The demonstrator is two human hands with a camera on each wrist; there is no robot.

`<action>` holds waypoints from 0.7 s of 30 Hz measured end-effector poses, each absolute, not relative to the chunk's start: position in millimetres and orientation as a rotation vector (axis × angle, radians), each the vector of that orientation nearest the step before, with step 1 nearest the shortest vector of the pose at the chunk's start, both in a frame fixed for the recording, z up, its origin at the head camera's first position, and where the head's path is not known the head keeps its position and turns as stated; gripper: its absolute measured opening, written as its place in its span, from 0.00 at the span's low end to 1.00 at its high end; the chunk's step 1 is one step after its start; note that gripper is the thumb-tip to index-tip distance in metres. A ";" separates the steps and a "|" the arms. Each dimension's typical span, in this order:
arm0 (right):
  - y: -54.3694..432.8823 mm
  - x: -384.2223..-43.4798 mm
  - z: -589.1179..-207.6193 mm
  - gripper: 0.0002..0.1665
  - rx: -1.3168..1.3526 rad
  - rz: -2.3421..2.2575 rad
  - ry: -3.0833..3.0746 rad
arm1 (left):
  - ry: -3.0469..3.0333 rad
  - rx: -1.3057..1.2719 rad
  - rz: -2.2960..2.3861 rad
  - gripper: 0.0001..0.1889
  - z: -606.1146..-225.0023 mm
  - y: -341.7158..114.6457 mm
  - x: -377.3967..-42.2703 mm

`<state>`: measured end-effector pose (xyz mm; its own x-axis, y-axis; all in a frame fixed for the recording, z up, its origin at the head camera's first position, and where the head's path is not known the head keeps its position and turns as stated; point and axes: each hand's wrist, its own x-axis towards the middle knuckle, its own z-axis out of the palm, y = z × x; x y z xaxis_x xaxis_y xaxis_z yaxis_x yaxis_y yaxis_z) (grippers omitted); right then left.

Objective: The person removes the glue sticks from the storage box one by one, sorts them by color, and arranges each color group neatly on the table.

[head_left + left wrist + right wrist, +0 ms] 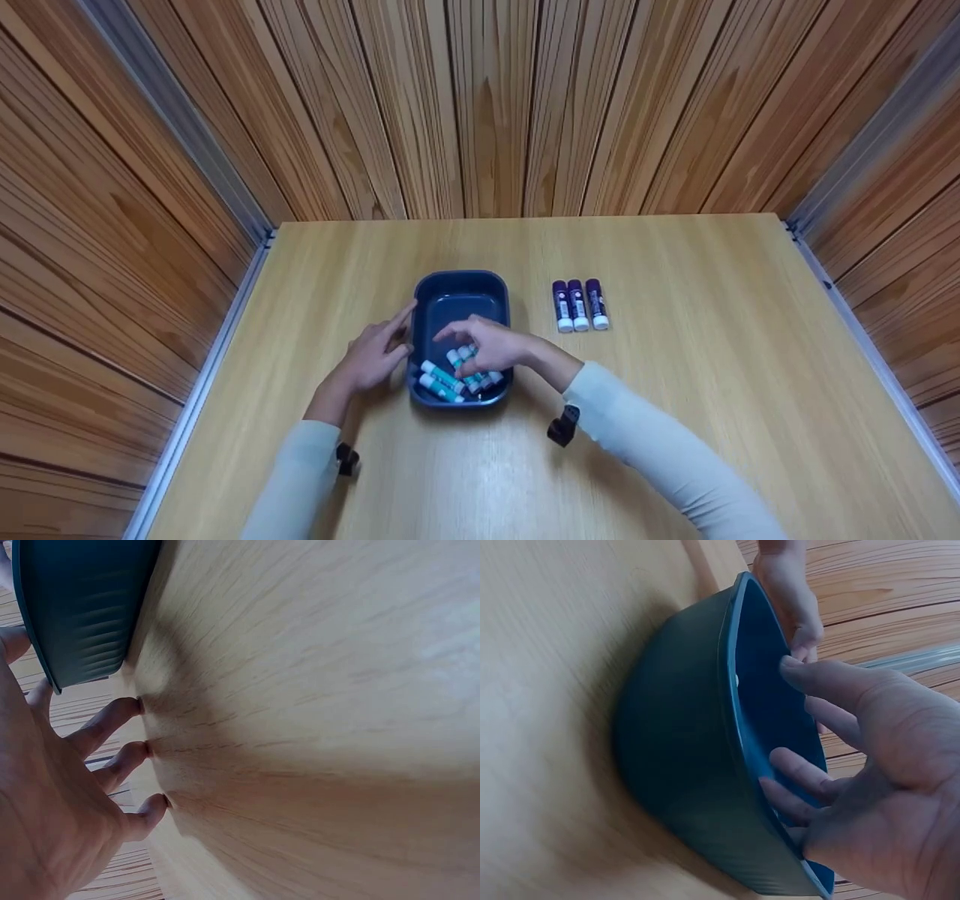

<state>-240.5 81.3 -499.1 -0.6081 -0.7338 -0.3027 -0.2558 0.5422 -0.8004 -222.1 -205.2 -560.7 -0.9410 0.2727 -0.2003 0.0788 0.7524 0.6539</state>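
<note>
Plank walls: wood (487, 112), enclosing a pale wooden table (712, 420) on three sides.
Left hand (371, 356): ungripping, thumb and index fingertip against the tray's side, the other fingertips seemingly propped on the table; so light a touch might let the tray slide if pushed from within.
Tray (460, 280): dark blue, flat on the table, long side beside the left hand.
Teal sticks (441, 388): white-capped, crowded at the tray's near end, some covered by the right hand; they could roll under one another if stirred.
Right hand (491, 346): reaching into the tray, fingers loosely bent and spread, apparently grasping nothing; a hurried pinch could catch two sticks.
Purple sticks (577, 306): three, side by side on the table right of the tray; being round, they could roll if the right sleeve (660, 442) brushed them.
</note>
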 end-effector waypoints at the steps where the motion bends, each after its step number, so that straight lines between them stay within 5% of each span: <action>1: 79.9 -240.9 -499.4 0.38 -0.787 -0.943 2.141 | 2.669 0.278 0.975 0.42 -560.9 -205.2 -222.1; 21: 58.0 -258.4 -505.8 0.56 -0.720 -0.488 2.073 | 2.674 0.263 0.948 0.42 -560.5 -205.9 -222.5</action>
<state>-258.4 58.0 -505.8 -0.4596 -0.6495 -0.6058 -0.3113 0.7566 -0.5750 -222.5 -205.9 -560.5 -0.9408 0.2659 -0.2103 0.0739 0.7663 0.6382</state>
